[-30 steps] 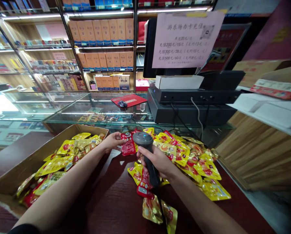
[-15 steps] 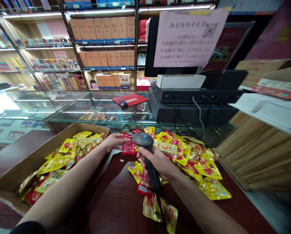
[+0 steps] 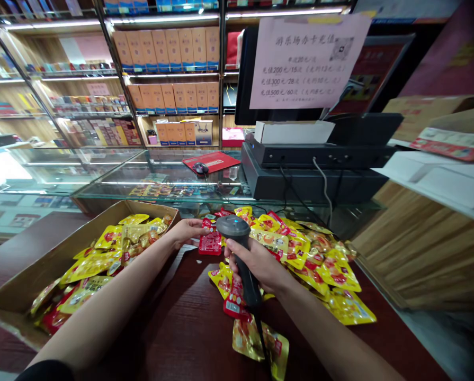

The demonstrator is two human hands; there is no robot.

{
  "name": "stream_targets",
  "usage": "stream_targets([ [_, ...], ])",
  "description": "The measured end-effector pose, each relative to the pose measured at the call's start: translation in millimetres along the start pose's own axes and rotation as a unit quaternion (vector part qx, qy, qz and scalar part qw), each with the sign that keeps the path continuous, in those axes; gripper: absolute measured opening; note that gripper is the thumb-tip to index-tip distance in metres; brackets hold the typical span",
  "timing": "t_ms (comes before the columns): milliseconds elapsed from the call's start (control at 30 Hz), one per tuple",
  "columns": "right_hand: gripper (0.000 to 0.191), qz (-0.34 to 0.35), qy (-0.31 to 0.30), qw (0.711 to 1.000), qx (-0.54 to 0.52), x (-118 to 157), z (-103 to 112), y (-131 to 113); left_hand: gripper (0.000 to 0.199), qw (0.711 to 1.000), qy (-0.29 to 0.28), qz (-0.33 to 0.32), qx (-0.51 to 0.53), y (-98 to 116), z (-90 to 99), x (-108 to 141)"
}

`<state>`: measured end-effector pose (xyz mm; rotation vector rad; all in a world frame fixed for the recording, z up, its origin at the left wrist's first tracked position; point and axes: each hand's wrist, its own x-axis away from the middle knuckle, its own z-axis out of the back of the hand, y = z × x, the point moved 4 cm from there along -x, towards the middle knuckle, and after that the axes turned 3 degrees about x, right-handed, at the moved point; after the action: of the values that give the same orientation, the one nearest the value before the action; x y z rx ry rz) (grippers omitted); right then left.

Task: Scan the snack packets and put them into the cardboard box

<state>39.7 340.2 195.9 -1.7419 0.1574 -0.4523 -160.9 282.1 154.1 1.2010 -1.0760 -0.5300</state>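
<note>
My right hand (image 3: 256,262) is wrapped round the handle of a black barcode scanner (image 3: 234,228), whose head points away from me over the table. A small blue light glows on top of it. To its left, my left hand (image 3: 187,233) pinches the edge of a red snack packet (image 3: 210,241), holding it beside the scanner head with its printed side showing. Below the scanner lie a red packet with a barcode (image 3: 233,304) and a gold packet (image 3: 260,344). A pile of yellow, gold and red packets (image 3: 320,259) spreads out to the right.
An open cardboard box (image 3: 12,286) with more packets stands on the left of the dark red table (image 3: 173,323). Behind is a glass counter (image 3: 161,182) with a mouse (image 3: 200,168) on a red mat. A monitor (image 3: 247,79) with a pink notice stands above black machines (image 3: 316,180).
The red packet in my left hand has shifted very slightly down. The scanner and my right hand stay almost in the same place.
</note>
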Motion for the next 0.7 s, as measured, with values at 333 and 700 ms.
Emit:
stream_targets([
  [333, 0.037, -0.008, -0.003, 1.0, 0.004, -1.4, 0.4, 3.3, 0.052, 1.0, -0.018, -0.002, 0.006, -3.6, 4.2, -4.4],
  [700, 0.037, -0.013, -0.001, 1.0, 0.016, -0.6, -0.7, 3.0, 0.055, 1.0, -0.014, 0.005, 0.018, -7.3, -2.1, -5.4],
])
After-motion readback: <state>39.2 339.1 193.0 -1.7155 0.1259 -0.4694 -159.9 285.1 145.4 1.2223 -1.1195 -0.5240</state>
